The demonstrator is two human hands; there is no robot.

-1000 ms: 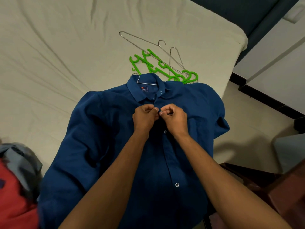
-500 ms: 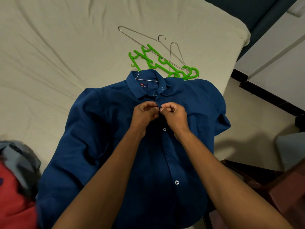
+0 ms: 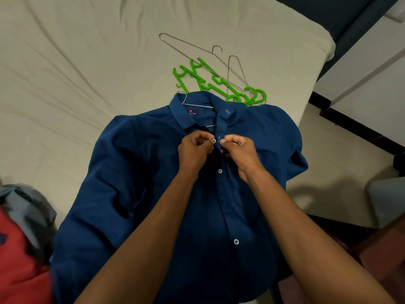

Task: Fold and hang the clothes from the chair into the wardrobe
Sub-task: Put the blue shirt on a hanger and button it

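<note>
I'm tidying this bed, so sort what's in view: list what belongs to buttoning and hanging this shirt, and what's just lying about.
In use:
blue shirt
button, pinched by the left hand
buttonhole placket, pinched by the right hand
wire hanger inside the collar

Lying about:
spare wire hangers
green plastic hangers
red garment
grey garment

Both forearms are bare all the way up, no sleeves showing, and the left hand (image 3: 194, 148) and right hand (image 3: 238, 148) have no rings, watch or gloves.
</note>
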